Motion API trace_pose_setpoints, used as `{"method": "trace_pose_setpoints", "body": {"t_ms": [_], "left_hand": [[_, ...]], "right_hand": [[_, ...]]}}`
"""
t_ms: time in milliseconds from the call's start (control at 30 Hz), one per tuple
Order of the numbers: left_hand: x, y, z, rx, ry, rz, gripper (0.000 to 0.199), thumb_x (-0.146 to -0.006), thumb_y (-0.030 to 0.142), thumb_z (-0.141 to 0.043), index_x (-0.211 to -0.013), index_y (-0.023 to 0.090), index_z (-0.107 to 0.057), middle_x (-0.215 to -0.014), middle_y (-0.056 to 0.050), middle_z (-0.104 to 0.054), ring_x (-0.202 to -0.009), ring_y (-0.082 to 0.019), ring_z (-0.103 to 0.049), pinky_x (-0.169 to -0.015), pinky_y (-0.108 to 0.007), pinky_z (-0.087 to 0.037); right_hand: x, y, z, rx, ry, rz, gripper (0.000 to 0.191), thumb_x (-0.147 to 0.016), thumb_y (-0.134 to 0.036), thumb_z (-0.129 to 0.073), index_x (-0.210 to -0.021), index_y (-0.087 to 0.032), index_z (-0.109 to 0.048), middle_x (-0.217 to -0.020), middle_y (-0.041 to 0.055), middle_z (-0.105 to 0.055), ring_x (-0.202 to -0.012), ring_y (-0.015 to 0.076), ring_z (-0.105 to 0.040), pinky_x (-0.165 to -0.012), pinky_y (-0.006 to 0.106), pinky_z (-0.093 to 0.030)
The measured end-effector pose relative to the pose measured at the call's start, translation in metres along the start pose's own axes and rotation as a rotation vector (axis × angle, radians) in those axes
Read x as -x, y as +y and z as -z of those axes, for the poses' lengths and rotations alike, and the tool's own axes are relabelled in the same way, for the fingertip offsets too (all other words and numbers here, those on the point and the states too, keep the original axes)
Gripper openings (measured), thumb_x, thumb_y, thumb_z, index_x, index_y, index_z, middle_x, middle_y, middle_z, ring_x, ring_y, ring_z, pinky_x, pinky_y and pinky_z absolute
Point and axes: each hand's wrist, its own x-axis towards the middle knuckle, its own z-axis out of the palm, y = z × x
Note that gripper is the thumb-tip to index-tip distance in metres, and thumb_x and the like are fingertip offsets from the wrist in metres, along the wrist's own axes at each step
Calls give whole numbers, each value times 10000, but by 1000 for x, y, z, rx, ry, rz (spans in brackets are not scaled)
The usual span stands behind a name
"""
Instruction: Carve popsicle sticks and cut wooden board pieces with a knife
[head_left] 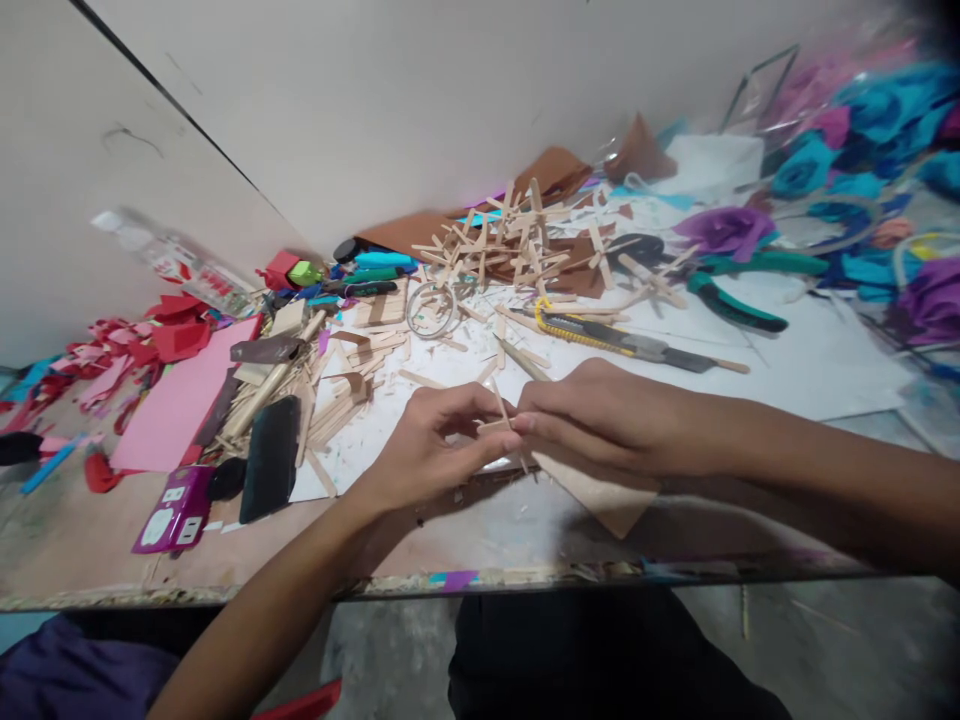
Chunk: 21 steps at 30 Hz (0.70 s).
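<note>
Cluttered table (465, 545) | left hand (427, 435), right hand (600, 415) angled inward | both pinching small crossed wooden sticks (500, 400)

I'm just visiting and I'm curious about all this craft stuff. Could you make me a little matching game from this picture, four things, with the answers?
1. Left hand
2. Cutter
3. Phone
4. Bottle

A. Clear, with a white cap
B. Yellow and grey, lying beyond the right hand
C. Pinching a thin stick
D. Black, lying flat

Pairs: 1-C, 2-B, 3-D, 4-A
</note>
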Motion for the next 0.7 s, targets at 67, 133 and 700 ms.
{"method": "trace_pose_setpoints", "body": {"t_ms": [67, 133, 700], "left_hand": [[1, -1, -3, 76, 27, 58, 230, -918, 333, -811, -831, 154, -696, -748, -22, -711, -653, -107, -648, -587, -199, -478], [2, -2, -7, 139, 44, 101, 275, -894, 330, -838, -775, 152, -665, -715, -17, -700, -624, -97, -636, -554, -189, -453], [-3, 13, -11, 247, 30, 177, 232, -880, 249, -854, -772, 137, -683, -800, -84, -821, -701, -144, -783, -600, -168, -586]], "right_hand": [[0, -1, -2, 24, -7, -9, 326, -1146, -339, -399, -920, -185, -577, -666, -54, -470, -579, 103, -407, -601, 267, -279], [0, -1, -4, 35, -11, -14, 327, -1145, -340, -397, -910, -189, -566, -667, -51, -478, -579, 105, -410, -600, 265, -279], [-3, 7, 21, 84, -102, 97, 364, -1142, -375, -427, -827, -205, -492, -657, -60, -370, -573, 94, -345, -576, 258, -259]]}}
